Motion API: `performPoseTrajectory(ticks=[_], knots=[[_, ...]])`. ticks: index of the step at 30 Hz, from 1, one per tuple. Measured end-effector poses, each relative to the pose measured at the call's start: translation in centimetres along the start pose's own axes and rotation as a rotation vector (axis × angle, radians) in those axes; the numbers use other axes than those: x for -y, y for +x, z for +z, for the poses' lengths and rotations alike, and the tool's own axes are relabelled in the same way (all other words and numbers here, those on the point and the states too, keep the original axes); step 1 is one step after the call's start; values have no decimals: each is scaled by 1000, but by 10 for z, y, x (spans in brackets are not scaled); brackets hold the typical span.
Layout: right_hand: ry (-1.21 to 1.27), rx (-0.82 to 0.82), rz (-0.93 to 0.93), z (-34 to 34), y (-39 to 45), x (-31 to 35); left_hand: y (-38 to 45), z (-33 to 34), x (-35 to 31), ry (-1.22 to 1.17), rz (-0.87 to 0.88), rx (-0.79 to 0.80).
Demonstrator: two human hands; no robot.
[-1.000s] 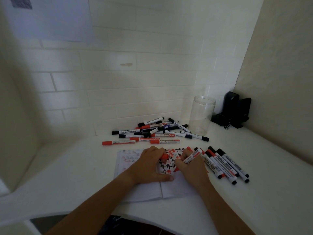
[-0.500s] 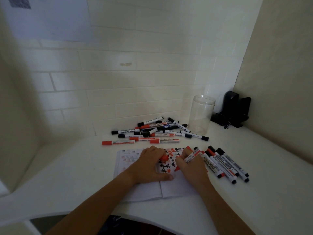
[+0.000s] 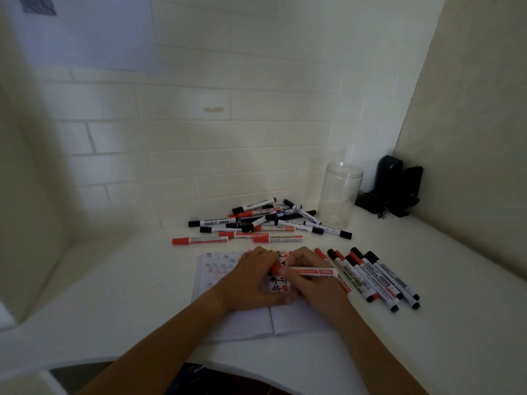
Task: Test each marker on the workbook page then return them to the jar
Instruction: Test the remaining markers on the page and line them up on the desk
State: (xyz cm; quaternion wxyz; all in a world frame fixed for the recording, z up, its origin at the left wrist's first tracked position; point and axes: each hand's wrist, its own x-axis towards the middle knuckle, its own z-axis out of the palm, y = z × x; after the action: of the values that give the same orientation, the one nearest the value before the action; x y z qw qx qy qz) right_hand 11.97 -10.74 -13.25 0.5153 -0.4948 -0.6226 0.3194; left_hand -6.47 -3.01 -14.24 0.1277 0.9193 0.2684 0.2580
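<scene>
An open workbook (image 3: 216,269) lies on the white desk, its right page covered in red and black marks. Above that page both hands meet. My right hand (image 3: 316,289) grips a red whiteboard marker (image 3: 310,271) held level, barrel pointing right. My left hand (image 3: 248,283) pinches the red cap (image 3: 274,269) at the marker's left end, where cap and barrel join. A clear jar (image 3: 340,195) stands upright at the back right with nothing inside.
A loose pile of several red, black and blue markers (image 3: 265,220) lies behind the workbook, left of the jar. Several capped markers (image 3: 376,277) lie side by side right of my right hand. A black device (image 3: 396,189) sits in the far right corner.
The right hand lifted the marker's tip off the page and turned the barrel level. The left hand's cap now meets the marker's tip end.
</scene>
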Motion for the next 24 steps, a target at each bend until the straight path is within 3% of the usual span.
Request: performPoseTrajectory(ticks=[5,10,13,16,19,24], knots=[[96,58,11,-1,-2,9,-3,-3,-7,-102,20,-94],[-10,45,18,-2,-5,7,-5,-4,-12,-93,8,-110],[137,-46,71,-2,-5,10,-5,-2,-9,-69,-14,-139],[253,-249,141,-7,-2,11,-4,-3,-9,-65,-66,-184],[109,-312,114,-9,1,3,-4,-2,-7,-49,-80,-177],[-153,-208,135,0,7,-17,-5,-2,-5,-139,-20,-161]])
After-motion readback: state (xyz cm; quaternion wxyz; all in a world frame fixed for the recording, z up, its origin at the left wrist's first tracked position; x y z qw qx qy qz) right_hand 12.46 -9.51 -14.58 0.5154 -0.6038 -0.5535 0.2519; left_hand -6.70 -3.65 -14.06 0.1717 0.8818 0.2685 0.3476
